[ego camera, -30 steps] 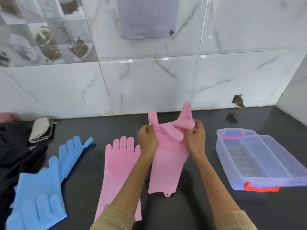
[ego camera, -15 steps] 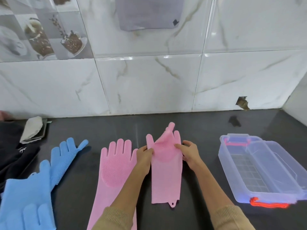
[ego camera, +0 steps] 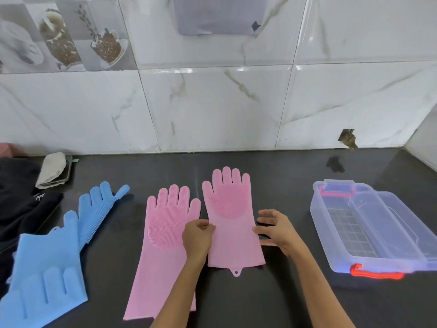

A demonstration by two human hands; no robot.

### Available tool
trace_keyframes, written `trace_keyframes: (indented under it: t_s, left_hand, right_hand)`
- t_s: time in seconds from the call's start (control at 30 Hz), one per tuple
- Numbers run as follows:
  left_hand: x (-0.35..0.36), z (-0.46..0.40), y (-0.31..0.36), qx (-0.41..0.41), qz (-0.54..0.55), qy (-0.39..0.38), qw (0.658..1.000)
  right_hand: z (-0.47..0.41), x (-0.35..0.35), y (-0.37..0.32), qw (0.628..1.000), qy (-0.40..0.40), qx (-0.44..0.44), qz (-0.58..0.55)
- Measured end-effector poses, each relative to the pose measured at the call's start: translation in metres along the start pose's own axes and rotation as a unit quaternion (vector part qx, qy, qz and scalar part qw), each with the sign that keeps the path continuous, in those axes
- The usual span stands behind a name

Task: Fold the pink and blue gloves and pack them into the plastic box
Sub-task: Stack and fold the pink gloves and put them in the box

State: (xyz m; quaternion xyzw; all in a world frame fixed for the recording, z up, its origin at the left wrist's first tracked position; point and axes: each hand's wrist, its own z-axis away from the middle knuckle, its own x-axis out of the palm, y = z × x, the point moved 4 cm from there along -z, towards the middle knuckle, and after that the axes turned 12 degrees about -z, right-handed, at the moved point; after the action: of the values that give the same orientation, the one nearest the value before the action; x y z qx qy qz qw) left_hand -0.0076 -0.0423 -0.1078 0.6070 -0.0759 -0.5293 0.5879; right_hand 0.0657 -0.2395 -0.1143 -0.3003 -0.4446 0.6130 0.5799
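No writing is legible. Your left hand (ego camera: 197,235) pinches the flat, bristle-palmed pink glove (ego camera: 233,221) at its nine-o'clock edge; your right hand (ego camera: 276,229), fingers spread, touches its three-o'clock edge. The plastic box (ego camera: 378,230) lies at three o'clock, blue gloves (ego camera: 59,252) at nine.

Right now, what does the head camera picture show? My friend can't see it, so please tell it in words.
Two bare hands, left hand and right hand, press a pink glove flat on a dark counter. Another pink glove and two blue gloves lie left; an open plastic box sits right.
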Motion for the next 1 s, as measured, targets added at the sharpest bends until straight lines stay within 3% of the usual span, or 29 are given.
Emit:
trace_keyframes:
  t_s: [0.3, 0.6, 0.7, 0.8, 0.87, 0.93, 1.0]
  left_hand:
    - [-0.001, 0.031, -0.008, -0.002, 0.015, -0.025, 1.000]
    - [0.008, 0.049, -0.008, 0.019, -0.019, -0.051, 0.998]
    - [0.009, 0.047, -0.007, 0.024, -0.031, -0.051, 0.998]
    - [0.007, 0.045, -0.006, 0.032, -0.045, -0.058, 0.997]
    - [-0.002, 0.045, -0.005, 0.051, -0.110, 0.000, 0.993]
    - [-0.019, 0.044, -0.005, 0.060, -0.175, 0.110, 0.977]
    - [-0.034, 0.037, -0.010, 0.057, -0.200, 0.172, 0.963]
  right_hand:
    - [0.032, -0.013, 0.008, 0.993, 0.058, -0.028, 0.098]
    - [0.048, -0.028, 0.010, 0.986, 0.084, 0.011, 0.144]
    - [0.049, -0.029, 0.009, 0.985, 0.102, -0.005, 0.140]
    - [0.050, -0.028, 0.006, 0.970, 0.129, -0.033, 0.203]
    - [0.051, -0.024, 0.003, 0.944, 0.170, -0.085, 0.270]
    - [0.055, -0.010, -0.005, 0.920, 0.195, -0.164, 0.297]
    - [0.057, 0.021, -0.009, 0.926, 0.145, -0.200, 0.285]
